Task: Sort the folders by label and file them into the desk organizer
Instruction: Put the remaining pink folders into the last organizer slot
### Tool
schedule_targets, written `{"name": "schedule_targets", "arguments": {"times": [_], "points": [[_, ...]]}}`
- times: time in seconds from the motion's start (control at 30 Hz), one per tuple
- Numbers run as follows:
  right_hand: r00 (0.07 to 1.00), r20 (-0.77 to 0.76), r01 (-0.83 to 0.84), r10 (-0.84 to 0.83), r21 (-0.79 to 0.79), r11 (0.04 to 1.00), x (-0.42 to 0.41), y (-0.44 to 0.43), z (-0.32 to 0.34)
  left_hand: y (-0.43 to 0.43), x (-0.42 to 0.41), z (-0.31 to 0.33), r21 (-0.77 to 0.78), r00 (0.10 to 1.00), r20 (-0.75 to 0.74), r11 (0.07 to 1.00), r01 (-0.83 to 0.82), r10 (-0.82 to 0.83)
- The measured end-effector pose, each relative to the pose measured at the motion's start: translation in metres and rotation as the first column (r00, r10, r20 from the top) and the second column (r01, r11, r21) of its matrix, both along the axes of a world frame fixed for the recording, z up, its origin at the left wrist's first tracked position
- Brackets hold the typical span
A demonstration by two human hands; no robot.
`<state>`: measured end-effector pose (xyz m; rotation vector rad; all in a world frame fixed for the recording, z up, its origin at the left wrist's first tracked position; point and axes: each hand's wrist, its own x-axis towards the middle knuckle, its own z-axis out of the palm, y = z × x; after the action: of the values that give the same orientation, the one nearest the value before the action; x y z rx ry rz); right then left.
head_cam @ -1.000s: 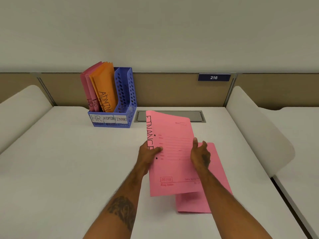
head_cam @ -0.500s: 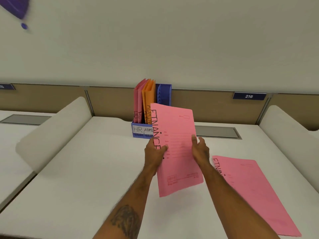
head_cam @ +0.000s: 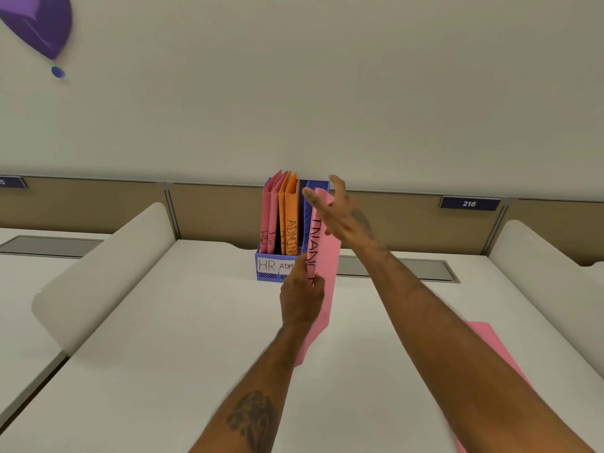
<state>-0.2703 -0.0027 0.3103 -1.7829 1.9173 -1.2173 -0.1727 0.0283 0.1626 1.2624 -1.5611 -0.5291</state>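
Here, at the far edge of the counter (head_cam: 183, 338), I see the blue desk organizer (head_cam: 273, 273) standing against the tan partition. Its left compartment holds pink folders (head_cam: 270, 217) marked "HR" in black along the spine edge; the middle one holds orange folders (head_cam: 290, 217), one reading "ADMIN". The right compartment shows only its perforated blue wall from my angle, and I cannot tell whether anything sits inside. White labels on the organizer's front read "HR" and "ADM…", the rest hidden behind my left hand.

My left hand (head_cam: 300, 299) is pinched on the near spine edge of a pink folder (head_cam: 327, 273), held upright and edge-on just in front of the organizer's right side. Black lettering runs down its spine; I read "…INANC…", with the ends covered. My right hand (head_cam: 340, 214) is at the folder's top far corner, fingers (head_cam: 313, 196) spread apart and thumb raised, touching the paper rather than closed around it. The folder's top is level with the organizer's rim, its lower corner hanging above the counter.

A second pink folder (head_cam: 490, 351) lies flat at the near right, mostly hidden under my right forearm. A dark plate (head_cam: 469, 203) on the partition reads "216". A blurred purple shape (head_cam: 39, 24) fills the upper left corner.
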Motion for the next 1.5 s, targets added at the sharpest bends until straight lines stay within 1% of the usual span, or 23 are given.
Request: {"name": "schedule_targets", "arguments": {"times": [0.1,0.23,0.37,0.43,0.53,0.6,0.67,0.73,0.77,0.83,0.9,0.93,1.0,1.1,1.23,1.4,1.5], "points": [[0.996,-0.06,0.065,-0.064,0.015,0.998,-0.002,-0.016,0.011,-0.004,-0.008,0.0,-0.076,0.998,0.048,0.997,-0.025,0.028],[0.988,-0.073,0.143,-0.138,0.066,0.987,-0.01,-0.032,0.015,-0.014,-0.024,0.003,-0.114,0.993,0.1,0.992,-0.053,0.065],[0.985,-0.097,0.146,-0.142,0.044,0.988,-0.014,-0.046,0.015,-0.027,-0.037,0.005,-0.138,0.993,0.077,0.987,-0.083,0.094],[0.985,-0.099,0.146,-0.145,0.008,0.989,-0.015,-0.051,0.016,-0.035,-0.037,0.005,-0.148,0.997,0.054,0.988,-0.053,0.061],[0.984,-0.11,0.139,-0.142,-0.033,0.99,-0.015,-0.059,0.02,-0.048,-0.031,0.013,-0.169,0.999,-0.014,0.985,0.035,-0.038],[0.983,-0.105,0.142,-0.149,-0.066,0.988,-0.016,-0.067,0.024,-0.062,-0.022,0.024,-0.194,0.996,-0.072,0.98,0.04,-0.054],[0.979,-0.111,0.158,-0.169,-0.104,0.982,-0.016,-0.076,0.028,-0.081,-0.01,0.034,-0.221,0.996,-0.083,0.975,0.004,-0.022],[0.978,-0.114,0.158,-0.174,-0.138,0.978,-0.016,-0.087,0.032,-0.104,0.004,0.045,-0.235,0.999,-0.027,0.972,-0.027,0.021],[0.979,-0.111,0.156,-0.174,-0.155,0.976,-0.015,-0.093,0.034,-0.117,0.011,0.05,-0.215,0.999,0.034,0.977,-0.007,0.014],[0.977,-0.105,0.161,-0.183,-0.195,0.968,-0.014,-0.106,0.038,-0.147,0.024,0.058,-0.13,0.971,0.234,0.988,0.087,-0.055],[0.977,-0.101,0.162,-0.189,-0.228,0.96,-0.012,-0.12,0.041,-0.178,0.036,0.064,-0.066,0.884,0.461,0.99,0.123,-0.08],[0.977,-0.1,0.159,-0.188,-0.244,0.956,-0.012,-0.127,0.042,-0.192,0.04,0.066,-0.054,0.836,0.544,0.991,0.119,-0.071],[0.976,-0.107,0.152,-0.188,-0.28,0.948,-0.011,-0.14,0.041,-0.218,0.046,0.069,-0.038,0.758,0.649,0.992,0.123,-0.069],[0.974,-0.131,0.139,-0.187,-0.313,0.939,-0.01,-0.159,0.036,-0.25,0.046,0.07,0.002,0.677,0.729,0.989,0.151,-0.105],[0.971,-0.157,0.117,-0.181,-0.351,0.929,-0.007,-0.185,0.024,-0.286,0.041,0.065,0.03,0.608,0.782,0.982,0.185,-0.138],[0.971,-0.176,0.084,-0.159,-0.369,0.926,-0.008,-0.214,-0.003,-0.316,0.041,0.048,0.035,0.558,0.817,0.978,0.206,-0.147],[0.964,-0.213,0.067,-0.158,-0.382,0.922,-0.01,-0.229,-0.022,-0.325,0.045,0.039,0.034,0.55,0.823,0.979,0.202,-0.142]]}}
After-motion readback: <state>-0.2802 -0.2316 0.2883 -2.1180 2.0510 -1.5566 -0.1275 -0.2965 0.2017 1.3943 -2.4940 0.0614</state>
